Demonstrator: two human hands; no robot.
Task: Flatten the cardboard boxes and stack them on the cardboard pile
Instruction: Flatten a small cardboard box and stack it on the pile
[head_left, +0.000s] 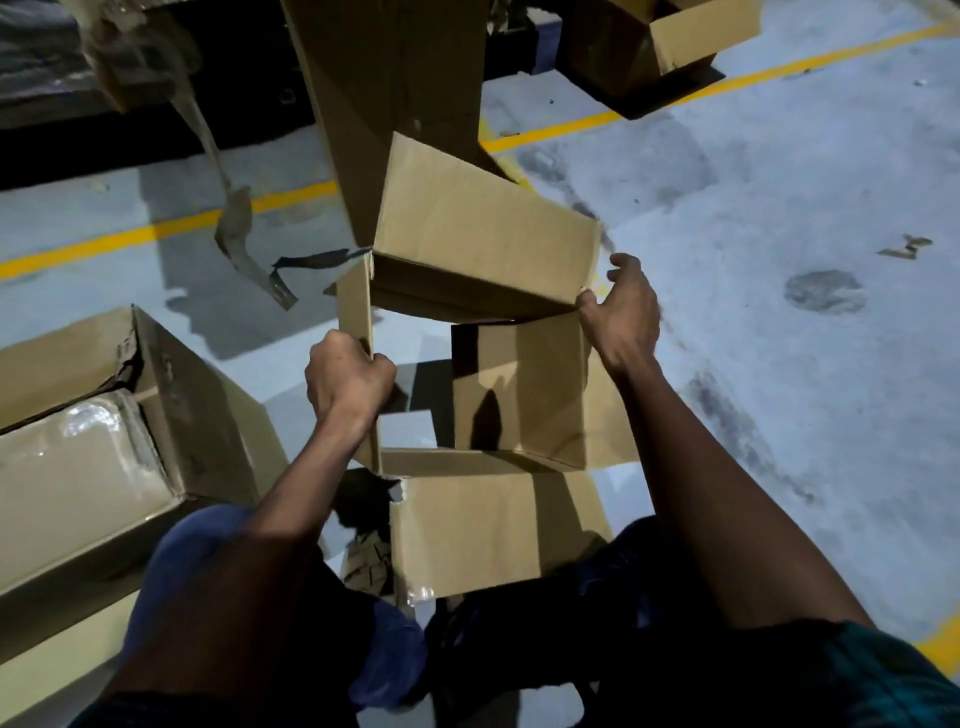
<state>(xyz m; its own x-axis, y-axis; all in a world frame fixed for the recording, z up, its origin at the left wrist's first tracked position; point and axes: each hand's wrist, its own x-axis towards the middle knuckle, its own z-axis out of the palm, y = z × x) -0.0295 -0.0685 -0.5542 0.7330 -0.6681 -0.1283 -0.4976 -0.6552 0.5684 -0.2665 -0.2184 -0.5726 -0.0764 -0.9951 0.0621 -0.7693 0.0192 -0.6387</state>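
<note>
A plain brown corrugated cardboard box, open at top and bottom so the pale grey-blue concrete floor shows through it, is held in the air between the person's two hands, above their lap. Its open ends face up and down, and its long axis runs from left to right, tilting slightly up toward the far right corner. One flap stands up on the far side of the box and another flap hangs down on the near side, over the knees.

The left hand grips the box's left wall, its fingers curled tightly round the wall's near edge. The right hand holds the box's right far corner, the thumb pressed on the inside and the fingers loosely curled over the outside.

Left of the box, a large open brown carton lies on the floor with shiny clear plastic-wrapped contents inside. Beyond the box stands a tall brown cardboard panel, and a yellow painted line crosses the floor behind it. Far right of the panel sits another open brown box.
</note>
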